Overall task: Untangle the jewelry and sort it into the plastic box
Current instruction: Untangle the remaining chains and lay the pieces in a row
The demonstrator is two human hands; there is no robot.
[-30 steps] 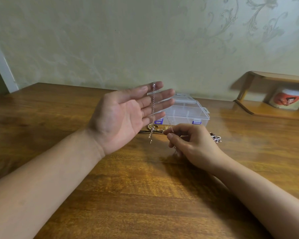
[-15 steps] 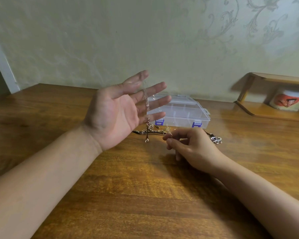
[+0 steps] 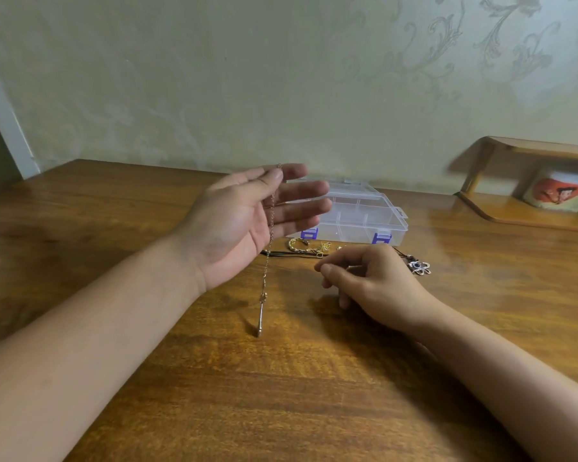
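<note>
- Table [image 3: 281, 395] of brown wood carried everything.
- Plastic box [image 3: 357, 215], lid closed, sat at the far side, just behind both hands, its long axis running left-right.
- Left hand [image 3: 244, 225] was raised, fingers spread, thumb pinching the chain's top end against the forefinger; nearer the box.
- Right hand [image 3: 371, 281] rested low, fingers curled; whether it pinched anything, cannot tell.
- Chain [image 3: 270, 235] hung vertical, its pendant [image 3: 260, 320] low, near the wood.
- Remaining tangle [image 3: 309, 247] lay between box and hands.
- Judged: chain goes forward-right to the box.
</note>
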